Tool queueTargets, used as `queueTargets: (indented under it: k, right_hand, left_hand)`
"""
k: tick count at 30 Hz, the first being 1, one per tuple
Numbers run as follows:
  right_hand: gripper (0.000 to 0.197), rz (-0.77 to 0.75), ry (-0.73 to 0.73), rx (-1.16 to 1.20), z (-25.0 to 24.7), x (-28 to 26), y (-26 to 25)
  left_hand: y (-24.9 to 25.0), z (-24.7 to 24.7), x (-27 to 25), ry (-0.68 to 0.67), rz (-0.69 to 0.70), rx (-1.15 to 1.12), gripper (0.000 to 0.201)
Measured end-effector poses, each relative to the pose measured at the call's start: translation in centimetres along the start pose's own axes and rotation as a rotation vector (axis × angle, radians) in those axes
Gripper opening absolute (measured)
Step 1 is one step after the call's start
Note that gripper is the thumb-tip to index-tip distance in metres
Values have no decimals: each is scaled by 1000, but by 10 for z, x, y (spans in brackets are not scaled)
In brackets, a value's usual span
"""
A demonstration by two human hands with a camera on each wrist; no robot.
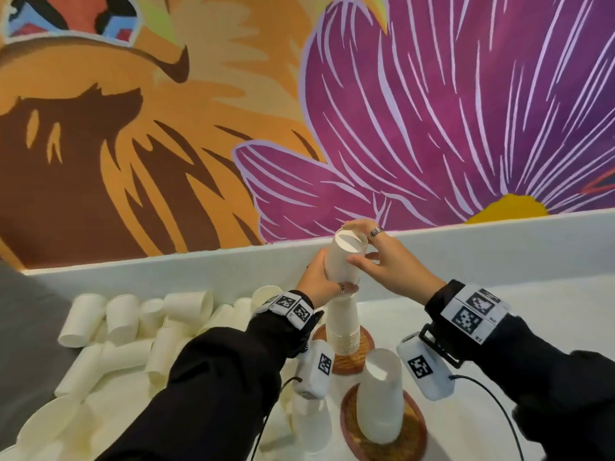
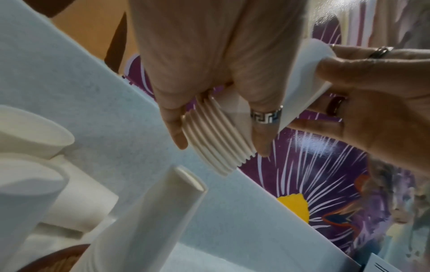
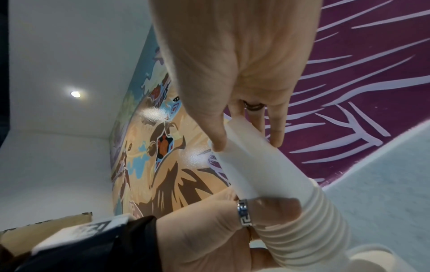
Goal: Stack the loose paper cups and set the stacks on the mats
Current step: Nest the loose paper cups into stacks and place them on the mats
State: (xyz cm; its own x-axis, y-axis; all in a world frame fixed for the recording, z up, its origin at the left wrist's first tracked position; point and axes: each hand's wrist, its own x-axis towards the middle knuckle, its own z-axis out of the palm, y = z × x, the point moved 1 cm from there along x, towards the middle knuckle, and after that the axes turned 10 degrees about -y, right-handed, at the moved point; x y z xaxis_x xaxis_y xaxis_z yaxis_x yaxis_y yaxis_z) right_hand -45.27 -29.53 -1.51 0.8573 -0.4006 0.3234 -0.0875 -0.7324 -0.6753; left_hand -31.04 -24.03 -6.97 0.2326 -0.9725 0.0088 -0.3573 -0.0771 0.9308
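Note:
Both hands hold a short nested stack of upside-down white paper cups [image 1: 344,261] in the air. My left hand [image 1: 321,277] grips its lower, ribbed rims [image 2: 216,139]. My right hand [image 1: 376,257] pinches its top end [image 3: 246,152] between thumb and fingers. Just below, apart by a small gap, a taller cup stack [image 1: 342,327] stands on the far round woven mat [image 1: 366,344]; its top [image 2: 186,184] shows in the left wrist view. Another stack [image 1: 379,404] stands on the near mat [image 1: 412,437]. Several loose cups [image 1: 126,321] lie in a heap at the left.
A further upside-down cup stack [image 1: 312,427] stands on the white table under my left wrist, left of the near mat. A white ledge [image 1: 499,241] and a painted wall close off the back. A grey surface [image 1: 26,327] borders the table's left side.

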Motion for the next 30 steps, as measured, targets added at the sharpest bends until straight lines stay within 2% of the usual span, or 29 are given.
queueTargets:
  k: [4,11,13,16,18,23,30]
  right_hand:
    - [39,29,-37,-69,3,8,16]
    - [41,143,-124,-171,15,18,36]
    - [46,213,-217,-225,20,18,41]
    - [57,325,-446,-332,28,18,44]
    - [59,355,-530,-360,31,16,41]
    - [57,328,-498,-404,18,19,23]
    - [44,304,-497,-454,14,18,-40]
  left_hand:
    - [-10,8,8,49,-38,-25,68]
    - [-31,14,19,25,-151,23,65]
    - [-38,16,20,-23,-203,50,64]
    - [-49,14,18,-66,-262,113,57]
    - [-54,8,16,-76,-278,166,56]
    - [-45,-20,-1,-155,-354,214,62]
    - [-10,-67,-51,-101,-275,218,53]
